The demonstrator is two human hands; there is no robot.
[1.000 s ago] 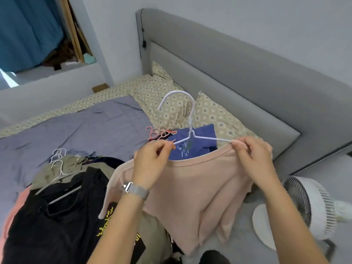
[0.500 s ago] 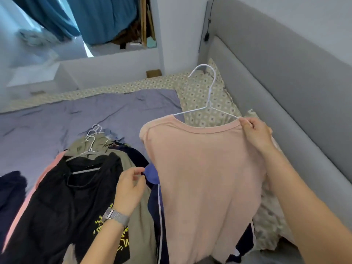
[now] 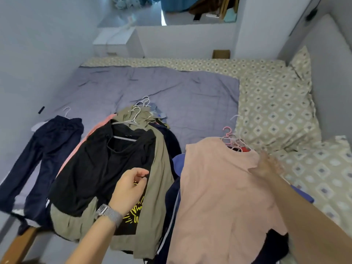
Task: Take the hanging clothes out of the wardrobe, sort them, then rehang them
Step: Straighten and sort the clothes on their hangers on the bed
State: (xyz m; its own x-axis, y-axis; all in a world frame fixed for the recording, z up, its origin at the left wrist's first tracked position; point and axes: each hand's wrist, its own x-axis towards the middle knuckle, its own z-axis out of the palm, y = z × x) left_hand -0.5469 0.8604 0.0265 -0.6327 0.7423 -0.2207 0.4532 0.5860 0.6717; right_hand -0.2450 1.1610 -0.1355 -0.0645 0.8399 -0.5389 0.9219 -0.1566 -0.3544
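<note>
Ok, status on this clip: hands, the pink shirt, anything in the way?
Left hand loosely curled, empty, over black top. Right hand blurred at pink shirt shoulder, grip unclear. Shirt lies on right-hand pile. Nothing obstructing.

A home bedroom: a bed [image 3: 152, 88] with patterned pillows [image 3: 276, 111], probably a nightstand [image 3: 116, 42] beyond.

We see a bed [image 3: 200, 62] dressed in a beige diamond-patterned sheet [image 3: 274, 96], with a grey-purple quilt [image 3: 152, 88] spread over most of it. On the quilt at the left lie navy trousers [image 3: 43, 155] on a white hanger. In the middle sits a pile of hung clothes: a black top [image 3: 106, 164] over an olive jacket [image 3: 158, 180], white hanger hooks [image 3: 142, 105] bunched at its top. To the right lies a peach T-shirt [image 3: 219, 197] over dark garments, pink hanger hooks [image 3: 228, 138] at its collar. A patterned pillow [image 3: 301, 61] leans at the head end.
</note>
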